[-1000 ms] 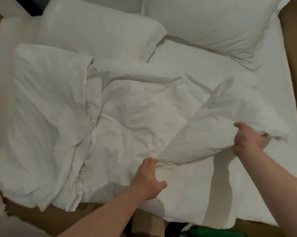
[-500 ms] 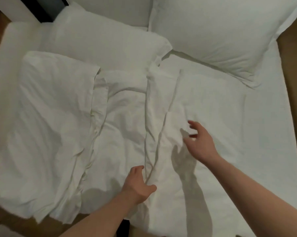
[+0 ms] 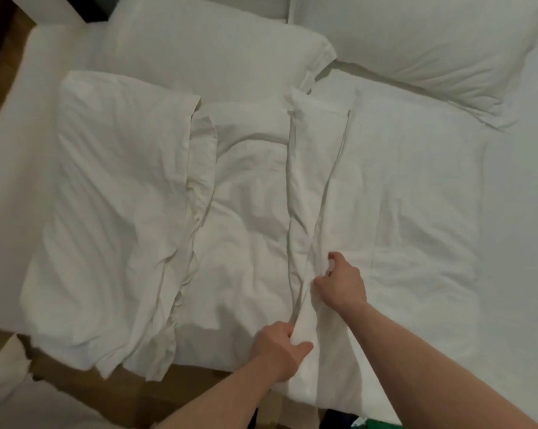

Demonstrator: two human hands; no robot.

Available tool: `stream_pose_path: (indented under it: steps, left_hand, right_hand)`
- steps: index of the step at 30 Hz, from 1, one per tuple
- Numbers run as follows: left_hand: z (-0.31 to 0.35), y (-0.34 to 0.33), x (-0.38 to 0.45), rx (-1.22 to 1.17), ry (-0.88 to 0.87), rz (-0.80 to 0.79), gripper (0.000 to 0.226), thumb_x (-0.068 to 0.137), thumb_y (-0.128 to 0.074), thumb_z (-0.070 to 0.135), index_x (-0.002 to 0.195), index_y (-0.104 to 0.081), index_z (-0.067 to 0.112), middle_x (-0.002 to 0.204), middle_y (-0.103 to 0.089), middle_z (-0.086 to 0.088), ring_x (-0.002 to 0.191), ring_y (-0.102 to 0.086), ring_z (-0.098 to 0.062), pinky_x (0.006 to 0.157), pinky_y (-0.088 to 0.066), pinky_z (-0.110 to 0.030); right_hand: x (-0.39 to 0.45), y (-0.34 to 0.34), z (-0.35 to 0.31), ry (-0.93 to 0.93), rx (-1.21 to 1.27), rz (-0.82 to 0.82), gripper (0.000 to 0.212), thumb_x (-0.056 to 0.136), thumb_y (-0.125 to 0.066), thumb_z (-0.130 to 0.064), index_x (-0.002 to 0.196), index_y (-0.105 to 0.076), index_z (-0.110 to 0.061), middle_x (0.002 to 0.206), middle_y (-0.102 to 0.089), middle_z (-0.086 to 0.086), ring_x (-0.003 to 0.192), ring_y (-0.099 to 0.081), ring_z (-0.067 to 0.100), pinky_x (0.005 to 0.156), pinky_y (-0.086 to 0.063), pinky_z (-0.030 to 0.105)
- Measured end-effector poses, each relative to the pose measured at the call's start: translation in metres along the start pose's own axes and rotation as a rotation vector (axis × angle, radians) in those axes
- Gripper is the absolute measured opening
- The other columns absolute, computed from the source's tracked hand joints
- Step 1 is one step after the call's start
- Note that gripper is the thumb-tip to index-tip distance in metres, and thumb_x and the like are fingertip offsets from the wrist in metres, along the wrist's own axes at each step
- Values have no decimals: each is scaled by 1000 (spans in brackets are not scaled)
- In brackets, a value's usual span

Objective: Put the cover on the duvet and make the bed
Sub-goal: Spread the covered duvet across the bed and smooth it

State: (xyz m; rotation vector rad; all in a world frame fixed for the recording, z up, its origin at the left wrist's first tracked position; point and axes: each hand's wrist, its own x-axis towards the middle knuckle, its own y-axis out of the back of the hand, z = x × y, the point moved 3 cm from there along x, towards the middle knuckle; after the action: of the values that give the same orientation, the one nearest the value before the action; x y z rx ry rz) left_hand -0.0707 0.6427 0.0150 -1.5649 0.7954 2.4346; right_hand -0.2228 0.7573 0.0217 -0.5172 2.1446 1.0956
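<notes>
- The left hand (image 3: pixel 280 348), low in the centre of the frame, grips a bunched ridge of the white duvet cover (image 3: pixel 311 218), thumb on the near side of the fold.
- The right hand (image 3: pixel 342 281), just above and to the right of it, pinches the same ridge with curled fingers.
- The ridge runs from the hands up the middle of the frame toward the pillows.
- A crumpled white duvet (image 3: pixel 116 212) lies at centre left on the bed (image 3: pixel 515 243).
- Two white pillows (image 3: pixel 218 57) sit across the top of the frame.
- Brown floor (image 3: pixel 181 394) shows at the lower edge.
</notes>
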Motion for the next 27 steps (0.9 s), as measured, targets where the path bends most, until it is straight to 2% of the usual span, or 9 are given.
stream_pose_path:
  steps: [4, 6, 8, 11, 13, 15, 19, 22, 27]
  left_hand:
    - [1, -3, -26, -63, -70, 37, 49, 75, -61, 62, 89, -69, 15, 90, -70, 1, 88, -65, -18, 81, -52, -31]
    - [-6, 0, -35, -164, -50, 26, 35, 80, -65, 49, 80, -68, 13, 81, -70, 0, 82, -66, -17, 80, -52, -36]
    - [-18, 1, -42, -150, -30, -72, 31, 78, -64, 48, 86, -73, 19, 85, -73, 6, 86, -68, -13, 88, -56, -39]
    - [-34, 3, -51, 124, -7, -285, 52, 75, -67, 62, 110, -73, 23, 109, -73, 10, 104, -65, -10, 100, -51, -32]
    - [-38, 11, -52, 200, 7, -395, 46, 73, -71, 65, 99, -73, 27, 104, -72, 11, 102, -66, -8, 98, -51, -30]
    - [-30, 29, -43, 241, 3, -415, 33, 75, -76, 59, 90, -70, 31, 101, -70, 13, 98, -65, -7, 92, -53, -27]
    - [17, 91, 4, 241, -100, -83, 19, 83, -73, 37, 100, -73, 28, 109, -71, 7, 102, -66, -13, 91, -52, -25]
    - [65, 133, 35, 136, -181, 186, 25, 84, -70, 33, 107, -73, 24, 112, -72, 5, 106, -65, -17, 94, -50, -27]
    - [141, 149, 85, 14, -218, 324, 48, 78, -74, 47, 118, -67, 22, 126, -62, 0, 107, -64, -18, 86, -46, -24]
  right_hand:
    - [-32, 3, -19, 98, 148, 80, 24, 89, -59, -27, 112, -62, -28, 75, -66, -6, 68, -62, 11, 66, -46, 30]
    - [-57, 6, -24, 203, 252, 109, 15, 92, -57, -30, 106, -62, -32, 67, -63, -5, 61, -60, 10, 60, -45, 28]
    - [-82, 2, -21, 289, 255, 49, 9, 95, -57, -30, 101, -60, -36, 66, -62, -2, 59, -58, 12, 56, -44, 26]
    - [-90, -10, 5, 268, -28, -189, 29, 92, -53, -21, 115, -63, -35, 83, -71, -7, 76, -66, 10, 70, -51, 27]
    - [-81, -15, 25, 211, -252, -323, 48, 89, -53, -18, 134, -61, -33, 112, -74, -6, 107, -67, 15, 92, -50, 28]
    - [-68, -11, 34, 125, -254, -343, 52, 86, -58, -19, 137, -62, -32, 122, -72, -4, 117, -65, 16, 102, -47, 27]
    - [-51, 13, 35, 96, -23, -89, 40, 87, -56, -17, 121, -68, -32, 110, -71, -9, 104, -67, 16, 94, -51, 30]
    - [-45, 25, 39, 88, 68, 35, 39, 87, -60, -20, 125, -62, -31, 113, -66, -11, 103, -62, 14, 92, -48, 31]
    - [-49, 9, 49, 65, 2, -91, 57, 78, -77, -55, 125, -53, -33, 104, -64, -14, 100, -64, 11, 86, -49, 29]
